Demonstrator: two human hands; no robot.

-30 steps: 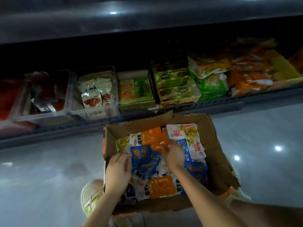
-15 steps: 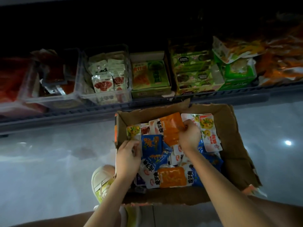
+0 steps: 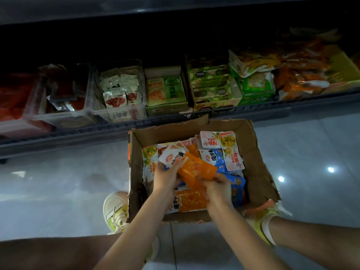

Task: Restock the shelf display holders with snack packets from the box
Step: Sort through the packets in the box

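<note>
An open cardboard box point(image 3: 253, 156) sits on the floor below the shelf, full of orange, blue and white snack packets. Both my hands are over its middle and hold a stack of orange packets point(image 3: 196, 168). My left hand point(image 3: 166, 178) grips the stack's left end, thumb on a white packet top. My right hand point(image 3: 218, 189) grips the lower right end from below. On the low shelf stand display holders: a clear plastic bin point(image 3: 97, 112) with white-and-red packets and a green carton point(image 3: 165, 109).
More holders line the shelf: a dark red bin point(image 3: 58, 94) at left, green cartons point(image 3: 214, 84) and orange bags point(image 3: 303, 75) at right. My shoes point(image 3: 115, 211) flank the box on the glossy tiled floor. The shelf rail point(image 3: 78, 135) runs just behind the box.
My right hand pulled orange packets from the box's back and brought them toward me. My left hand left the blue packets and took hold of the same orange stack.
</note>
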